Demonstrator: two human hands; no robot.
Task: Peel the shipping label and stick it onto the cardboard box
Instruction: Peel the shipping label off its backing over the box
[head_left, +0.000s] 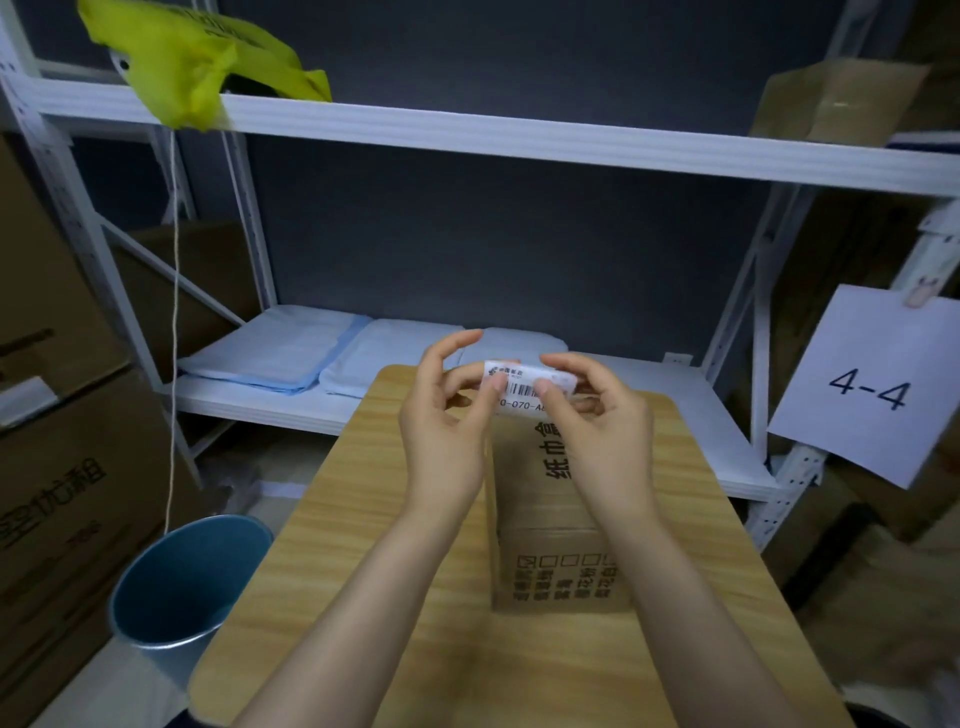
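A small white shipping label (522, 387) with a barcode and printed digits is held up in front of me, above the far end of the box. My left hand (447, 421) pinches its left side between thumb and fingers. My right hand (592, 415) pinches its right side the same way. Below both hands a brown cardboard box (556, 530) with black printed characters lies on the wooden table (363, 597). Part of the label is hidden behind my thumbs.
A blue metal bin (182, 582) stands at the table's left. A white shelf rack (467, 130) behind holds folded blue cloths (291, 353). A yellow bag (197, 57) hangs on the upper shelf. A "4-4" sheet (872, 384) hangs right. Stacked cartons (57, 467) stand left.
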